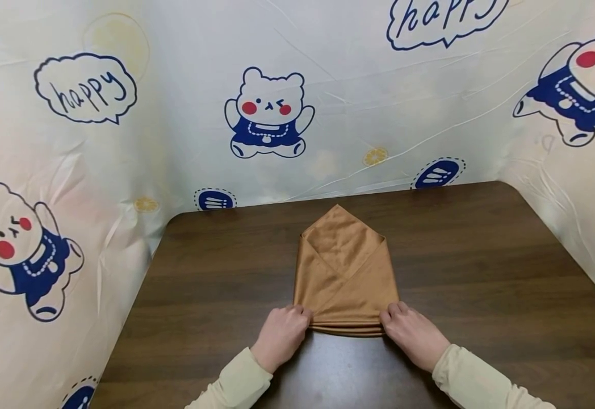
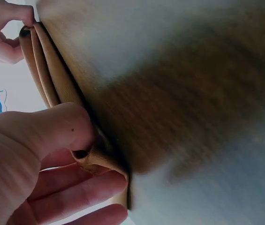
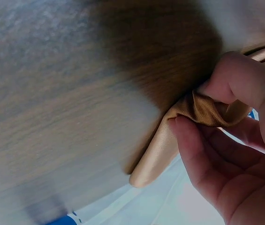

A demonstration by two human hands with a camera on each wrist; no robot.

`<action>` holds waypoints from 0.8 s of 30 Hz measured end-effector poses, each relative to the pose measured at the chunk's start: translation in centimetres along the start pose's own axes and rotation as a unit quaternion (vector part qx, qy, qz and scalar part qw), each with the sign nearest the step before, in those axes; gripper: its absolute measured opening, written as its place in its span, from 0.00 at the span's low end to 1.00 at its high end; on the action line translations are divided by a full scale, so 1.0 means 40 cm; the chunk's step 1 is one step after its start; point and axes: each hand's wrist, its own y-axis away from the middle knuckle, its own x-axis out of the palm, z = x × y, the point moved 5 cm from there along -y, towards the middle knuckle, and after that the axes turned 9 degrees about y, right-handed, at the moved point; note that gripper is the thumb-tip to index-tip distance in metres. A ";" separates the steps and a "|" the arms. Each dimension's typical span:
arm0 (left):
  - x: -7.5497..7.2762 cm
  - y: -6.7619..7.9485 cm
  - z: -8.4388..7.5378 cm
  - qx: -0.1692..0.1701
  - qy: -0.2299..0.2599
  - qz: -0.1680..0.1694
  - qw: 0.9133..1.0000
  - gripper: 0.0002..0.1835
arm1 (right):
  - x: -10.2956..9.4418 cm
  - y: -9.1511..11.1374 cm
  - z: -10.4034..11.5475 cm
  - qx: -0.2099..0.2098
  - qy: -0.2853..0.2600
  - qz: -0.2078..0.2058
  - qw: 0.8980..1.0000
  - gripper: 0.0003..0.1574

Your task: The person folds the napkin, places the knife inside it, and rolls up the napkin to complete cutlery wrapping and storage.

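While I watch from the head view, I see one brown cloth (image 1: 346,272) lying near the middle of the dark wooden desk (image 1: 481,255), folded into an envelope shape with its point toward the far edge and its straight folded hem toward me. Its long axis runs near to far. My two hands sit at the near hem, one at each corner: the left hand (image 1: 280,336) on the near-left corner, the right hand (image 1: 414,335) on the near-right corner, fingers curled onto the fabric. The cloth lies directly beyond both hands, and neither hand is nearer than the other; they look evenly placed. A printed sheet (image 1: 124,113) with cartoon bears and "happy" bubbles walls in the desk on the left, far and right sides.

From the left wrist view, the left hand (image 2: 38,159) pinches the stacked layers of the cloth (image 2: 57,79) between thumb and fingers; I count several folded edges, though blur keeps me from an exact number. The right hand (image 2: 1,28) shows at the far end of the same hem, also pinching.

From the right wrist view, the right hand (image 3: 230,140) grips a bunched corner of the cloth (image 3: 202,110) between thumb and forefinger, just off the desk (image 3: 76,93).
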 end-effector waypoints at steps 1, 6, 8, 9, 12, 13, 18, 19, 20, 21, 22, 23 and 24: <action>0.001 -0.002 0.002 0.004 -0.002 -0.003 1.000 0.09 | 0.001 0.000 -0.001 -0.001 0.001 -0.001 1.000 0.17; 0.001 -0.007 0.010 0.023 -0.005 -0.002 1.000 0.10 | 0.004 -0.001 -0.002 -0.001 0.010 -0.010 1.000 0.17; -0.002 -0.005 0.008 0.032 -0.006 0.005 0.999 0.09 | 0.003 0.000 -0.002 -0.003 0.014 -0.013 1.000 0.17; -0.003 -0.003 0.007 0.035 -0.006 0.009 0.999 0.09 | 0.002 0.000 -0.002 -0.005 0.016 -0.014 1.000 0.17; -0.005 0.003 0.003 0.039 -0.012 0.016 0.999 0.09 | 0.000 0.004 -0.002 -0.011 0.024 -0.015 1.000 0.17; -0.005 0.003 0.002 0.038 -0.014 0.016 0.999 0.09 | 0.000 0.004 -0.002 -0.012 0.024 -0.014 1.000 0.17; -0.002 0.000 -0.002 0.031 -0.025 0.022 0.999 0.10 | 0.002 0.005 -0.004 -0.018 0.019 -0.007 1.000 0.16; 0.000 0.000 -0.004 0.030 -0.026 0.028 0.999 0.10 | 0.004 0.005 -0.004 -0.020 0.017 -0.007 1.000 0.16; 0.001 -0.001 -0.005 0.030 -0.027 0.034 0.999 0.10 | 0.005 0.004 -0.003 -0.022 0.018 -0.009 1.000 0.16; 0.003 -0.002 -0.007 0.029 -0.029 0.040 0.998 0.09 | 0.007 0.004 -0.002 -0.023 0.018 -0.011 1.000 0.17; 0.004 -0.003 -0.008 0.029 -0.030 0.045 0.998 0.09 | 0.008 0.004 -0.002 -0.024 0.020 -0.013 0.999 0.17; 0.005 -0.003 -0.009 0.029 -0.032 0.047 0.998 0.09 | 0.009 0.003 -0.001 -0.025 0.023 -0.017 0.999 0.17; 0.007 -0.004 -0.009 0.027 -0.033 0.049 0.998 0.08 | 0.010 0.003 -0.001 -0.026 0.026 -0.020 0.999 0.16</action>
